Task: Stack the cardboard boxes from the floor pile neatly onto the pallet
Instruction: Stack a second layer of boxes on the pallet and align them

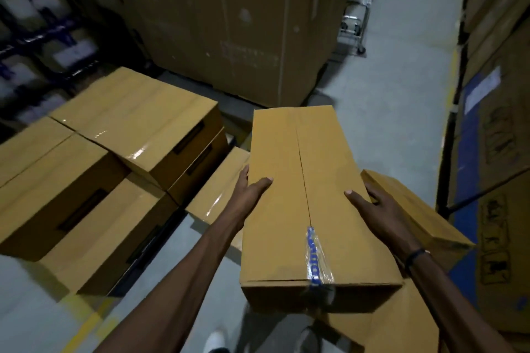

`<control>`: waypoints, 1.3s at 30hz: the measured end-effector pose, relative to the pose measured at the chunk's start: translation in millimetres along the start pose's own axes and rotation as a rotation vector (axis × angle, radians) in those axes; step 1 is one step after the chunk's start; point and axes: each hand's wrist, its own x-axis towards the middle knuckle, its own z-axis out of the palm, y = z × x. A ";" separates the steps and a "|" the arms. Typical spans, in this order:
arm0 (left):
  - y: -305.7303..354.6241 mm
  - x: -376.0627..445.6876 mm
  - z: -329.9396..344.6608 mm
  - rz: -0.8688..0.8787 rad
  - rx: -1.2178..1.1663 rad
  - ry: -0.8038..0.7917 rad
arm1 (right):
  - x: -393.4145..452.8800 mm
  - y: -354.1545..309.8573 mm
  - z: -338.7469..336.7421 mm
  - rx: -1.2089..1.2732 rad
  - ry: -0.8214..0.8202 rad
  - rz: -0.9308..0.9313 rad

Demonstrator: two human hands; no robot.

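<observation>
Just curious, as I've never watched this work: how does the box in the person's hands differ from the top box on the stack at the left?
The held box is long and narrow, gripped on its sides by the left hand and right hand; the top stacked box is broader and rests on other boxes. The held box shows blue printed tape at its near end; the stacked one has clear glossy tape. Both are plain brown cardboard, closed.

Both forearms were bare, without sleeves. A thin dark band [415, 257] circled the right wrist. A pale shoe [215, 339] showed near the bottom edge.
</observation>
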 end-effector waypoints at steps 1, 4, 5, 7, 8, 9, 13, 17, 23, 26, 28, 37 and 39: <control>5.5 -8.0 -11.8 -0.001 -0.010 0.005 | -11.0 -16.7 7.1 0.009 -0.002 -0.019; 21.3 -24.8 -47.1 0.021 -0.010 0.009 | -39.0 -56.9 31.5 0.060 0.037 -0.038; 25.9 -30.4 -61.0 0.030 -0.010 0.007 | -48.0 -68.8 41.1 0.065 0.042 -0.042; 31.8 -37.2 -88.8 0.049 -0.029 -0.006 | -66.3 -90.4 61.9 0.073 0.067 -0.060; 34.3 -40.9 -103.3 0.058 -0.032 -0.019 | -75.8 -99.1 72.8 0.080 0.085 -0.062; 36.5 -45.8 -118.1 0.062 -0.021 -0.031 | -85.3 -106.0 84.4 0.092 0.104 -0.059; 37.9 -57.5 -177.4 0.086 -0.003 -0.079 | -123.9 -128.7 136.7 0.106 0.183 -0.076; 33.1 -69.1 -232.5 0.087 0.027 -0.117 | -162.3 -137.8 188.5 0.114 0.204 -0.059; 16.5 -93.9 -303.3 0.107 0.080 -0.168 | -210.4 -147.3 258.8 0.125 0.258 -0.028; 6.6 -101.8 -337.6 0.126 0.065 -0.162 | -234.3 -156.3 290.7 0.121 0.273 -0.035; 1.9 -108.9 -358.7 0.138 0.088 -0.170 | -248.2 -159.1 310.5 0.124 0.284 -0.031; -12.0 -189.6 -456.5 0.164 0.095 -0.149 | -337.3 -180.7 410.5 0.111 0.354 -0.047; -17.1 -200.5 -484.5 0.162 0.108 -0.157 | -357.6 -188.9 434.9 0.102 0.366 -0.041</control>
